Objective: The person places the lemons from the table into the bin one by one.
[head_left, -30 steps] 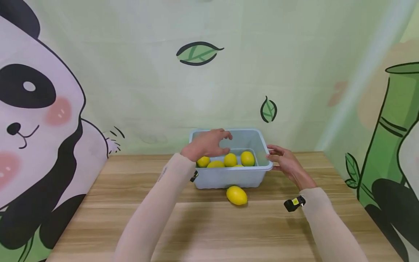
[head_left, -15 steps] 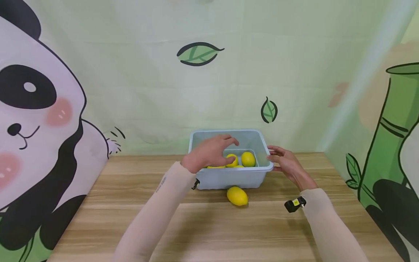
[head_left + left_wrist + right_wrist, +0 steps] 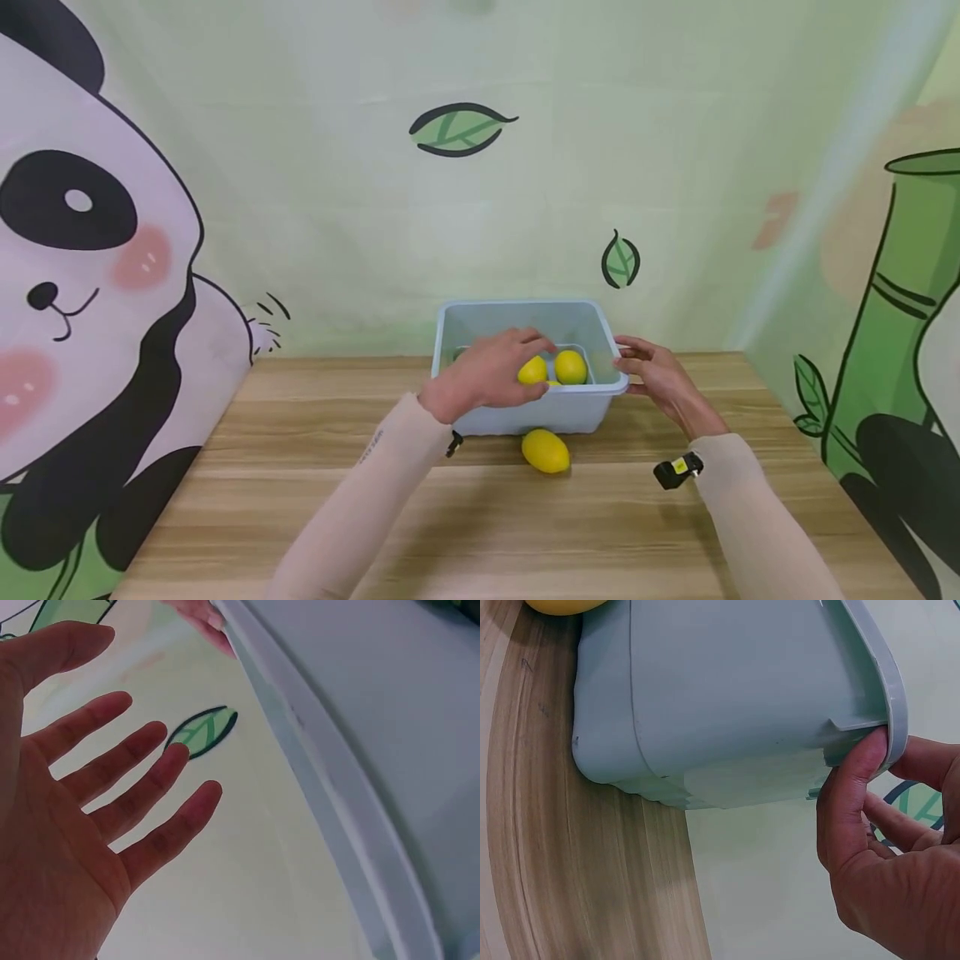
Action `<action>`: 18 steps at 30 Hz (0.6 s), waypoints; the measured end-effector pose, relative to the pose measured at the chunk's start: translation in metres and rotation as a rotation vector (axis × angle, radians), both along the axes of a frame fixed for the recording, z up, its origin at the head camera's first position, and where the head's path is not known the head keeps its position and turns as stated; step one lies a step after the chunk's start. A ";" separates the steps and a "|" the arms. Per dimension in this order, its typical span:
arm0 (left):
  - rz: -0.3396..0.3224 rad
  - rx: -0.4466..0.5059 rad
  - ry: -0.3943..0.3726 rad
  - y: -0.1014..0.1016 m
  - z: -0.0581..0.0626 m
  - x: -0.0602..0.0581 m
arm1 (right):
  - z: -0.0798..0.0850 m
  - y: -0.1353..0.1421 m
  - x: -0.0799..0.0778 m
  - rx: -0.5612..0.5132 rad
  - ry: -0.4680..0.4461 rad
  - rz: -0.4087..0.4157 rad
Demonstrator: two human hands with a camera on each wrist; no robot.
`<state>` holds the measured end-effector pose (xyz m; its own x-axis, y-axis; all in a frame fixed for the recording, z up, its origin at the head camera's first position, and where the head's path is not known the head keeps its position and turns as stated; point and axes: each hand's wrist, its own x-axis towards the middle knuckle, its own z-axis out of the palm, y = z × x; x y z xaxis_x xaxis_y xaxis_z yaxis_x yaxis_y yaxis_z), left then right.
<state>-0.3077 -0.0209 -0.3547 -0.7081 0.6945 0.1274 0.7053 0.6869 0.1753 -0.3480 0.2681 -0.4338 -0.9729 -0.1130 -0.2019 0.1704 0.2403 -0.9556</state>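
Observation:
A light blue-grey plastic bin [image 3: 540, 408] stands against the backdrop with yellow lemons inside, one lemon [image 3: 571, 367] near its right wall. My right hand [image 3: 651, 371] pinches the rim at the bin's right side; in the right wrist view the thumb and fingers [image 3: 855, 784] close round the lip. Over the front left of the bin hovers my left hand [image 3: 491, 371], fingers spread and holding nothing, covering some of the contents. The left wrist view shows its bare palm beside the bin rim [image 3: 330, 765]. Another lemon [image 3: 546, 451] lies on the table before the bin.
The wood-grain table [image 3: 300, 467] ends at a pale green cloth backdrop [image 3: 337, 208] printed with pandas, leaves and bamboo. Something dark green [image 3: 457, 606] shows inside the bin at the left wrist view's corner. A small black camera [image 3: 675, 471] sits on the right wrist.
My left hand has moved right and lower over the front of the bin, covering lemons on the left. The right hand keeps its hold on the rim, and the loose lemon stays put.

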 end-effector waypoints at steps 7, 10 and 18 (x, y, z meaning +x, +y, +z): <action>-0.032 -0.025 0.043 0.006 -0.004 0.014 | 0.002 0.001 0.000 0.007 0.003 0.003; -0.051 -0.026 0.061 0.008 -0.006 0.019 | 0.002 0.001 0.000 0.007 -0.001 -0.002; -0.098 -0.025 0.104 0.013 -0.017 0.030 | 0.002 0.002 0.001 0.014 0.008 0.006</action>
